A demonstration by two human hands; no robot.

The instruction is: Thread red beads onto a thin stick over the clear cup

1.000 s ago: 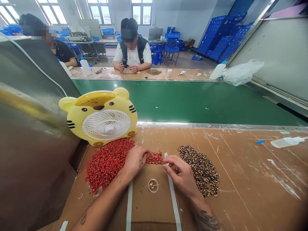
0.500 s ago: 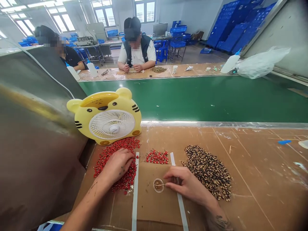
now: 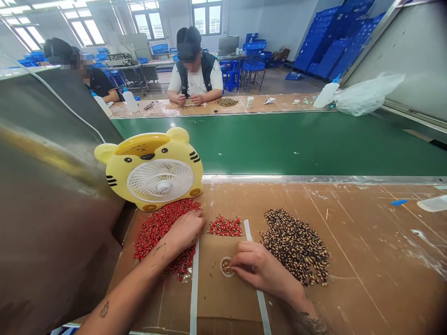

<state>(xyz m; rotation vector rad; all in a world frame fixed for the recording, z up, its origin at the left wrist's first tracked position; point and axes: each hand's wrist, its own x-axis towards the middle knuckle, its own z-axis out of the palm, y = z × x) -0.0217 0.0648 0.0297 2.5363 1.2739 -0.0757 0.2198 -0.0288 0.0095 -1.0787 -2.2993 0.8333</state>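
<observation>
My left hand (image 3: 188, 228) reaches over the right edge of a pile of small red pieces (image 3: 157, 223) with pale tips. Its fingers are drawn together and point down near the top of the left white tape strip (image 3: 194, 288); the fingertips are hidden. Between finger and thumb, my right hand (image 3: 260, 266) pinches a thin toothpick-like stick (image 3: 226, 267). The stick's tip is inside a small clear round cup (image 3: 227, 273) on a cardboard sheet (image 3: 223, 302). A smaller group of red pieces with pale ends (image 3: 225, 226) lies at the sheet's far edge.
A pile of black-and-tan pieces (image 3: 296, 246) lies to the right. Behind the red pile stands a yellow animal-shaped fan (image 3: 150, 172). A grey metal panel (image 3: 52, 209) rises at left. Beyond the green belt (image 3: 279, 144), a person (image 3: 195, 70) works at another table.
My left hand has moved right, from over the red pile to its edge and the tape strip. My right hand has come closer to the cup. The view has shifted slightly.
</observation>
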